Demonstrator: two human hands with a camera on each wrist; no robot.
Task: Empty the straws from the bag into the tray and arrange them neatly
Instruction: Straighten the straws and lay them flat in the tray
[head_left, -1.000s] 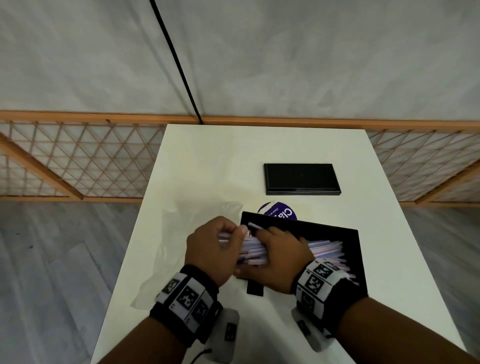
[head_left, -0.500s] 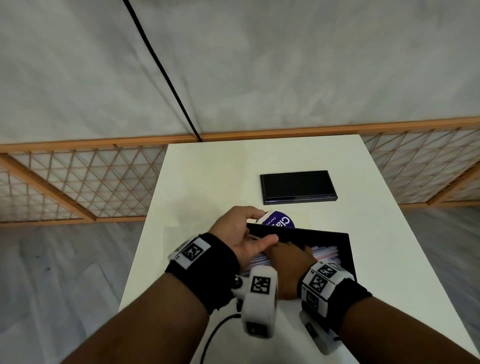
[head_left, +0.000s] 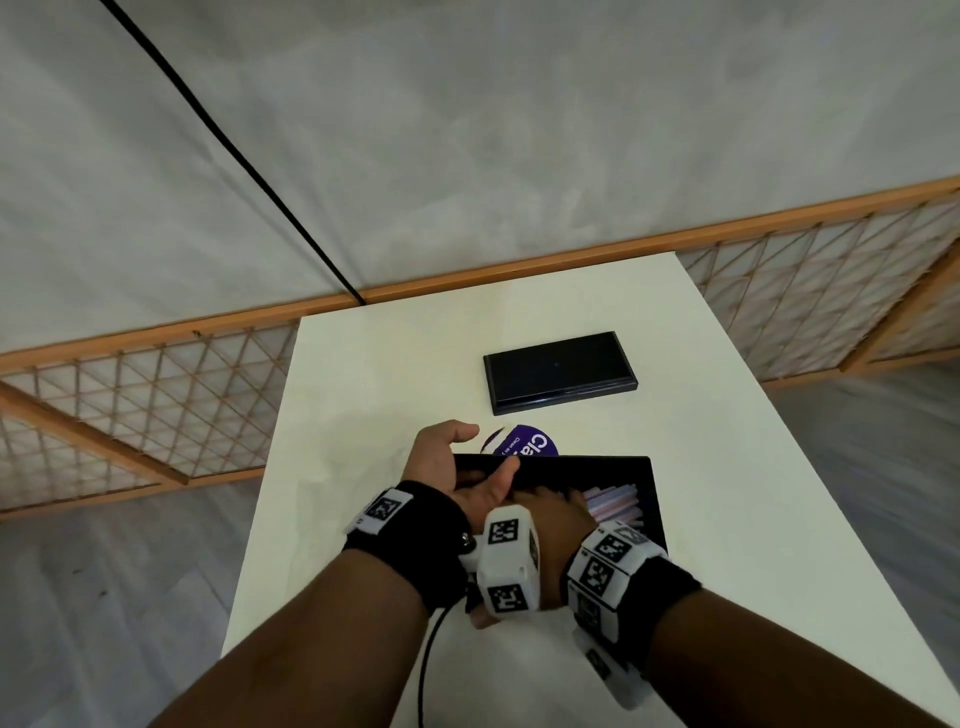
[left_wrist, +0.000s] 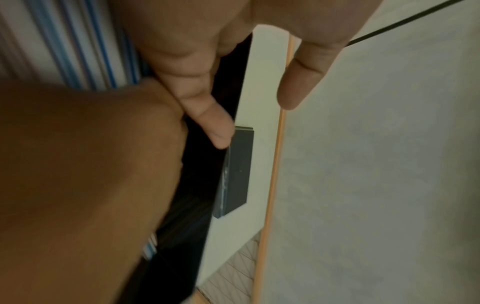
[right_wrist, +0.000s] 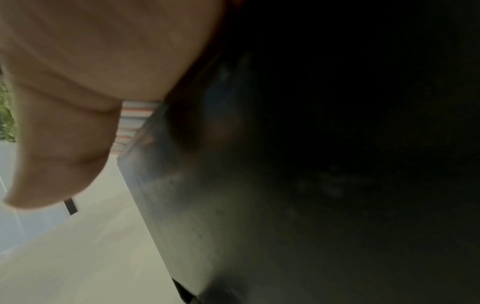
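A black tray (head_left: 653, 519) lies near the table's front, with striped straws (head_left: 613, 501) inside it. My right hand (head_left: 553, 512) lies over the straws in the tray, its fingers curled on the bundle and mostly hidden. My left hand (head_left: 452, 467) stands on edge at the tray's left end with straight fingers (left_wrist: 202, 98) against my right hand (left_wrist: 78, 164). The left wrist view shows blue-striped straws (left_wrist: 64, 41) running under the right hand. Straw ends (right_wrist: 135, 121) peek past the right palm above the tray wall (right_wrist: 182, 226). I cannot make out the bag.
A second flat black tray or lid (head_left: 558, 371) lies further back on the white table (head_left: 753, 519). A round purple label (head_left: 530, 446) sits just behind the near tray. A wooden lattice rail (head_left: 156, 405) runs behind the table.
My left hand let go of the straws, turned palm-up and moved to the tray's left end. My right hand brought the bundle down into the tray. The head view tilted upward.
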